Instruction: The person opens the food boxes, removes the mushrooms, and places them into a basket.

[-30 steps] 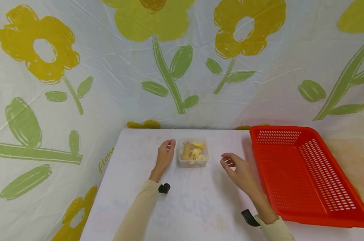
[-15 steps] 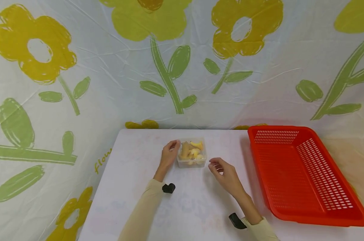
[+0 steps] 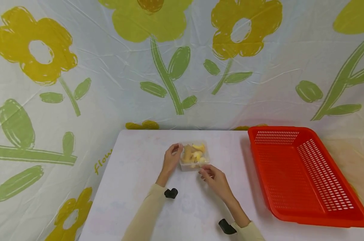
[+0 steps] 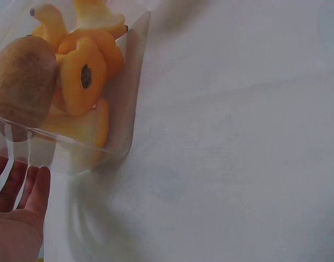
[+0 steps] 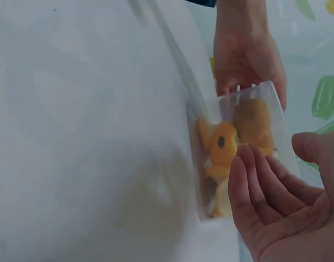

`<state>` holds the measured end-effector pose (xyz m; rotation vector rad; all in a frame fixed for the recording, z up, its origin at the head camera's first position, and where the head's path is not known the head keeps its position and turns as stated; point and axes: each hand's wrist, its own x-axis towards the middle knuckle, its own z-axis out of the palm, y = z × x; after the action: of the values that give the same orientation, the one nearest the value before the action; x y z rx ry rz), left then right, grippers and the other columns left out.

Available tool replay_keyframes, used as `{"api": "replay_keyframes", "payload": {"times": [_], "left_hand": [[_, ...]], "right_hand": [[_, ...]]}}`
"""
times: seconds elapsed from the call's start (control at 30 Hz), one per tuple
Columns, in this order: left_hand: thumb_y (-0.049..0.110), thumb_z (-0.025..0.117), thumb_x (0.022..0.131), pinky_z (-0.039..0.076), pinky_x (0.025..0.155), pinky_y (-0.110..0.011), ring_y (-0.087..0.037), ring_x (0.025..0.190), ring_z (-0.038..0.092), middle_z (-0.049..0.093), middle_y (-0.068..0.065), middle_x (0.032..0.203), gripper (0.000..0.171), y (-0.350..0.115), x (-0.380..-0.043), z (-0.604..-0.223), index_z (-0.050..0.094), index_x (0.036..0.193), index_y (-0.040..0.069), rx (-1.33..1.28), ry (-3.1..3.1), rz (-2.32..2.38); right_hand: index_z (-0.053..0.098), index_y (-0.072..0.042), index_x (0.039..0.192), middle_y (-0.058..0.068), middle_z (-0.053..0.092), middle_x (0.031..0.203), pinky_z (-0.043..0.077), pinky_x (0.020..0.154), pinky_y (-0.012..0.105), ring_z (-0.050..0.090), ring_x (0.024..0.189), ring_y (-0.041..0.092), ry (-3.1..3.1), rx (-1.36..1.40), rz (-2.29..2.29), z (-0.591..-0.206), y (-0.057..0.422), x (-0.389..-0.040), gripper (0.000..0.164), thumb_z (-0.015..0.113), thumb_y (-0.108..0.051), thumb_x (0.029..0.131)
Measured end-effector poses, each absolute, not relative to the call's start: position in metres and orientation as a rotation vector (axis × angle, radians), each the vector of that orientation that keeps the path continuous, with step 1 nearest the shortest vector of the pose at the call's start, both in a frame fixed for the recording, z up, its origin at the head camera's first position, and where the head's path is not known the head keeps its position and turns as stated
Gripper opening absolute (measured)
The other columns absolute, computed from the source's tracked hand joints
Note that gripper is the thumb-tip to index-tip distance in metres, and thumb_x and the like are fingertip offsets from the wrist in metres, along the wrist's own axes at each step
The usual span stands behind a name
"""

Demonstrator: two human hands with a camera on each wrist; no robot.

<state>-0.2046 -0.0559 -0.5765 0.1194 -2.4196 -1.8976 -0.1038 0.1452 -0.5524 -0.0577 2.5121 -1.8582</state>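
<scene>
1 clear box [image 3: 187, 167] is sitting on the desk [image 3: 185, 214], holding several yellow pieces [image 4: 74, 93] and 1 brown piece [image 4: 24, 79]. Left hand [image 3: 171, 159], fingers loosely extended, is lying at box's left wall, contact unclear. Right hand [image 3: 216, 179], relaxed, is hovering by its near-right corner. 1 red basket [image 3: 293, 180] is standing right of box. Progress: seemingly early; no grip is showing yet.

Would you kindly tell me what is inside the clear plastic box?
The clear plastic box holds a large brown piece, a yellow-orange piece with a dark oval spot, and more yellow pieces crowded together. Whatever lies beneath these overlapping pieces is covered.
</scene>
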Motion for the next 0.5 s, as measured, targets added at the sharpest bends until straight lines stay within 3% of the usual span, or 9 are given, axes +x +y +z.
{"api": "replay_keyframes", "payload": {"times": [0.27, 0.5], "left_hand": [[0.036, 0.065, 0.101, 0.052, 0.098, -0.040, -0.027, 0.113, 0.064, 0.070, -0.012, 0.118, 0.040, -0.048, -0.194, -0.580, 0.070, 0.123, 0.003, 0.083, -2.386, -1.958], [0.025, 0.069, 0.100, 0.050, 0.103, -0.042, -0.030, 0.118, 0.060, 0.064, -0.017, 0.126, 0.041, -0.053, -0.189, -0.583, 0.063, 0.132, 0.000, -0.093, -2.358, -2.070]], "right_hand": [[0.071, 0.004, 0.113, 0.025, 0.073, 0.105, 0.061, 0.078, 0.034, 0.072, 0.088, 0.037, 2.243, 0.140, -2.063, -0.556, 0.138, -0.098, 0.025, 0.064, -0.018, 0.103], [0.069, 0.009, 0.115, 0.025, 0.073, 0.107, 0.061, 0.082, 0.036, 0.073, 0.090, 0.030, 2.080, 0.250, -2.176, -0.555, 0.138, -0.094, 0.029, 0.062, -0.017, 0.105]]}}
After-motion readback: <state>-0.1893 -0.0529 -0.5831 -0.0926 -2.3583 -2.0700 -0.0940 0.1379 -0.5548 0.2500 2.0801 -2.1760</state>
